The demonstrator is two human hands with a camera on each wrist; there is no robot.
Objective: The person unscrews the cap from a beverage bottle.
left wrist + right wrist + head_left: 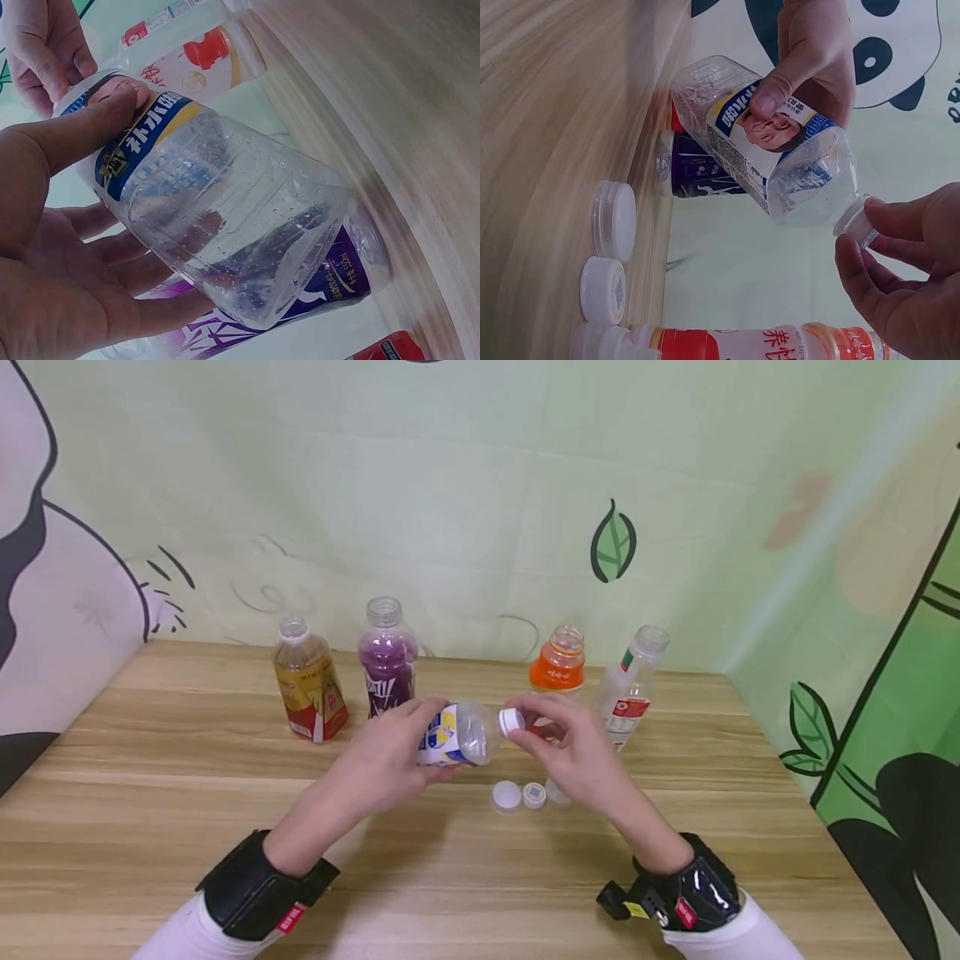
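A clear plastic bottle (474, 733) with a blue, white and yellow label lies tilted on its side above the table, its neck pointing right. My left hand (386, 747) grips it round the label, thumb across the front in the left wrist view. Thumb and fingers of my right hand (573, 747) pinch a white cap (512, 722) at the bottle's mouth. In the right wrist view the cap (856, 223) sits on the neck; how far it is screwed on cannot be told. The bottle (240, 217) looks empty apart from droplets inside.
Three loose white caps, one a wide cap (506, 796), lie on the wooden table (450, 893) below the hands. Behind stand uncapped bottles: a yellow-red one (311, 685), a purple one (387, 656), an orange-necked one (557, 664) and a clear one (628, 697). A printed cloth backdrop (450, 510) hangs behind.
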